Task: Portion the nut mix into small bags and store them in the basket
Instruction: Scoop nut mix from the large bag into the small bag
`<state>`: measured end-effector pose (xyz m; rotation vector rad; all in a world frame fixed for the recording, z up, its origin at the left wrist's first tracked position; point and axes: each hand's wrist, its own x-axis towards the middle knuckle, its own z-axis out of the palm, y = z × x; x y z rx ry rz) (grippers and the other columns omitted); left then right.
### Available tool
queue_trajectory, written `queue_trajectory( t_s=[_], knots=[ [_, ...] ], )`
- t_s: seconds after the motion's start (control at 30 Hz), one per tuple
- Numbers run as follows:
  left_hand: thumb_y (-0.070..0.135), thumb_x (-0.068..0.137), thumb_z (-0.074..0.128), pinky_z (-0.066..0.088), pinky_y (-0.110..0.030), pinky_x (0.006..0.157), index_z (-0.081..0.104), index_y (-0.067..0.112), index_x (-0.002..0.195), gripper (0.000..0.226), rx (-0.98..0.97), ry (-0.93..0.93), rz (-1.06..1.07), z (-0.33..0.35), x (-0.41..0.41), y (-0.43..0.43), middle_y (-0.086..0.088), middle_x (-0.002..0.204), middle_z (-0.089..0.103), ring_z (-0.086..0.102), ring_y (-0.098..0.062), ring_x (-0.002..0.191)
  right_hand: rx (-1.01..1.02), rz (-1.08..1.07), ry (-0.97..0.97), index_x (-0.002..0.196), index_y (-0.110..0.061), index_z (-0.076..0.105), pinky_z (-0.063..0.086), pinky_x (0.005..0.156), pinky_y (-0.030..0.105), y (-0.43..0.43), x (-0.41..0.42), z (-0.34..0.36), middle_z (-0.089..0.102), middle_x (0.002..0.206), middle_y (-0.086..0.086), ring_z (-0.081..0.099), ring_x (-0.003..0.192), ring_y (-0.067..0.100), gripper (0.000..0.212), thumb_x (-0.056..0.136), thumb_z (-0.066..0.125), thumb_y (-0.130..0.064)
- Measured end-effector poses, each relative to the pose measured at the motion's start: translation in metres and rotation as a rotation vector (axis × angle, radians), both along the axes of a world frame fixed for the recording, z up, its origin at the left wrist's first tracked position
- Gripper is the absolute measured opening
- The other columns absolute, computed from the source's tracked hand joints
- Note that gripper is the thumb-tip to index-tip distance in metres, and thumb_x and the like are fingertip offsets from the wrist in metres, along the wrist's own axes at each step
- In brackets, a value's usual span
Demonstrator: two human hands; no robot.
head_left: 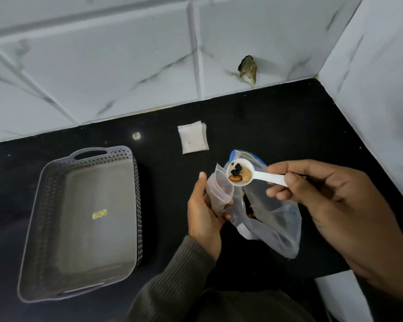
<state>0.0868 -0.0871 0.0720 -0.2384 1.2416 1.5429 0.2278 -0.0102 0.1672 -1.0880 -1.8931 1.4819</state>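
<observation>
My left hand [205,212] grips a small clear zip bag [219,189] with its mouth held open. My right hand [330,205] pinches the handle of a white plastic spoon [256,177]; its bowl carries a few nuts and dark raisins just above and right of the small bag's mouth. Behind them lies a large clear bag of nut mix [272,217] with a blue zip edge, slumped on the black counter. A grey perforated basket [84,217] stands at the left with nothing in it but a yellow sticker.
A stack of small flat clear bags [192,139] lies on the black counter [277,126] near the tiled wall. White marble-look tiles rise behind and to the right. A damaged spot [248,68] shows low on the back wall.
</observation>
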Motion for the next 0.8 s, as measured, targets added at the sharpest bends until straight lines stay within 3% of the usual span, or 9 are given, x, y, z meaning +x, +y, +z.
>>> queue_trajectory(
  t_s=[0.1,0.2,0.3,0.4,0.5,0.63,0.7,0.77,0.8],
  knots=[
    [0.053,0.096,0.05,0.038,-0.027,0.057,0.074,0.014,0.106,0.046,0.008,-0.009,0.007,-0.002,0.001,0.001,-0.003,0.083,0.07,0.056,-0.012,0.063,0.14,0.007,-0.05,0.1,-0.021,0.073,0.054,0.071,0.014,-0.007,-0.01,-0.005,0.074,0.078,-0.005,0.07,0.076,0.002,0.022,0.094,0.056,-0.01],
    [0.053,0.095,0.053,0.04,-0.028,0.057,0.072,0.013,0.109,0.046,0.014,-0.016,0.023,-0.006,-0.002,0.001,-0.005,0.087,0.07,0.055,-0.014,0.067,0.427,0.008,-0.117,0.102,-0.016,0.073,0.05,0.068,0.007,-0.012,-0.017,-0.009,0.071,0.081,-0.01,0.068,0.076,-0.003,0.018,0.094,0.057,-0.01],
    [0.049,0.094,0.055,0.04,-0.028,0.056,0.072,0.012,0.109,0.043,0.034,-0.044,0.049,-0.006,-0.004,0.002,-0.007,0.088,0.07,0.055,-0.015,0.067,0.578,0.059,-0.188,0.103,-0.012,0.073,0.049,0.071,0.008,-0.015,-0.02,-0.016,0.07,0.084,-0.008,0.066,0.076,0.0,0.025,0.089,0.06,0.004],
    [0.048,0.092,0.057,0.04,-0.028,0.056,0.072,0.011,0.109,0.043,0.087,-0.079,0.066,-0.011,-0.006,0.003,-0.008,0.087,0.07,0.056,-0.015,0.066,0.703,0.094,-0.226,0.101,-0.005,0.074,0.049,0.078,0.013,-0.016,-0.022,-0.023,0.072,0.087,0.001,0.066,0.078,0.005,0.022,0.087,0.056,-0.002],
    [0.049,0.085,0.063,0.04,-0.03,0.058,0.067,0.01,0.119,0.051,0.121,-0.075,0.08,-0.021,-0.008,0.004,-0.009,0.094,0.067,0.055,-0.016,0.068,0.706,0.121,-0.167,0.1,-0.001,0.073,0.043,0.084,0.015,-0.021,-0.026,-0.023,0.071,0.093,0.004,0.061,0.087,0.011,0.033,0.082,0.046,-0.003],
    [0.044,0.075,0.069,0.036,-0.034,0.063,0.065,0.012,0.104,0.044,0.176,-0.128,0.098,-0.029,-0.008,0.006,-0.007,0.086,0.061,0.048,-0.017,0.065,0.751,0.131,-0.14,0.1,0.0,0.073,0.042,0.088,0.017,-0.025,-0.03,-0.028,0.072,0.095,0.007,0.06,0.092,0.013,0.043,0.08,0.036,-0.011],
    [0.041,0.073,0.07,0.035,-0.035,0.062,0.063,0.012,0.106,0.045,0.188,-0.14,0.127,-0.03,-0.009,0.007,-0.008,0.092,0.059,0.049,-0.018,0.068,0.86,0.128,-0.201,0.091,0.003,0.074,0.049,0.077,0.023,-0.027,-0.031,-0.033,0.073,0.086,0.01,0.069,0.08,0.016,0.051,0.095,0.027,-0.015],
    [0.038,0.074,0.068,0.036,-0.034,0.061,0.064,0.01,0.109,0.045,0.182,-0.129,0.167,-0.028,-0.01,0.008,-0.011,0.098,0.06,0.052,-0.02,0.073,1.015,0.128,-0.24,0.083,0.005,0.075,0.054,0.065,0.027,-0.029,-0.032,-0.037,0.073,0.078,0.014,0.073,0.068,0.02,0.075,0.106,0.011,-0.028],
    [0.037,0.074,0.066,0.038,-0.034,0.061,0.065,0.006,0.113,0.049,0.166,-0.11,0.184,-0.026,-0.01,0.008,-0.012,0.1,0.062,0.054,-0.022,0.077,1.036,0.135,-0.245,0.084,0.005,0.075,0.056,0.067,0.029,-0.029,-0.032,-0.037,0.074,0.08,0.015,0.073,0.069,0.021,0.077,0.106,0.01,-0.03]
  ],
)
